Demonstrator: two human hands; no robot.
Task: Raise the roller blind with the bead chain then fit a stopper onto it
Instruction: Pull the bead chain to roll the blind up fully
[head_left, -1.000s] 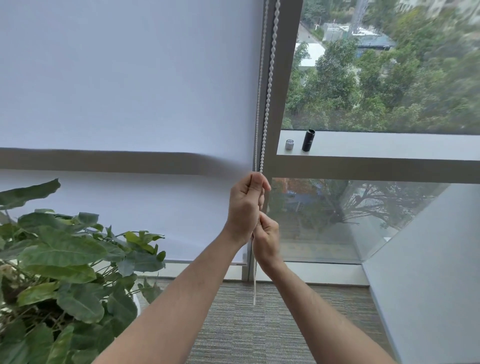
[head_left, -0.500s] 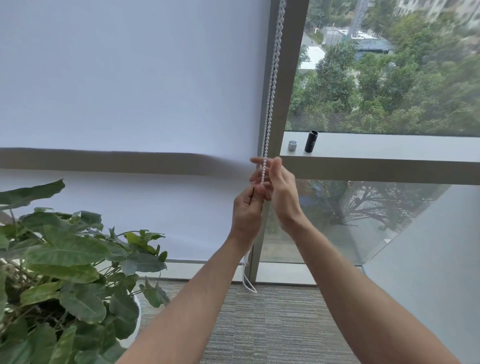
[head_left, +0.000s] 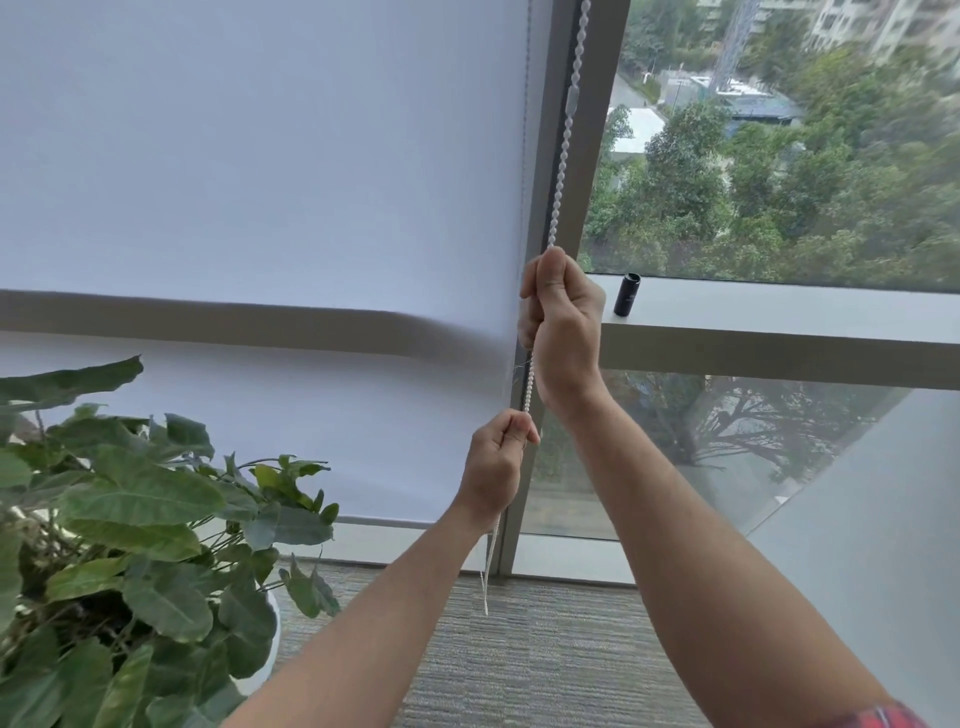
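A white roller blind (head_left: 260, 171) covers the left window almost down to the floor. Its white bead chain (head_left: 563, 145) hangs along the grey window post, with a long white connector piece on it higher up. My right hand (head_left: 563, 322) is closed around the chain at sill height. My left hand (head_left: 496, 462) grips the same chain lower down, and the chain's loop dangles below it towards the carpet. A small black cylinder (head_left: 627, 294) stands on the window ledge just right of my right hand.
A large leafy plant (head_left: 130, 519) in a white pot fills the lower left. The grey window post (head_left: 587, 208) runs behind the chain. The pale ledge (head_left: 779, 312) stretches right, and grey carpet (head_left: 545, 665) lies below.
My right hand has gone from below my left hand to above it and closed on the chain. My left hand has moved down the chain. The camera has tilted up slightly.
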